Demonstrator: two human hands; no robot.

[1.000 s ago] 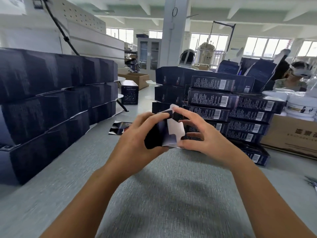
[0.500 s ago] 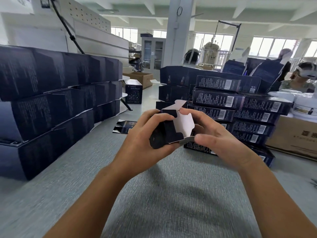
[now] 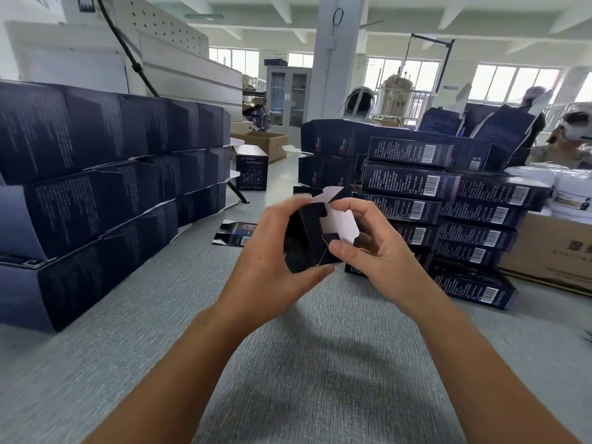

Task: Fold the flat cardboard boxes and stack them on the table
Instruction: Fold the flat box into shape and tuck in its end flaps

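The dark box is held above the table between the 2 hands. The left hand grips its body; the right hand pinches the open end, whose white flap faces that hand.

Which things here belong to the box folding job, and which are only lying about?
Job: box, gripped by left hand and right hand; flat box; left stack; right stack; table.

Lying about: brown carton; white tubs; cabinet; pillar.
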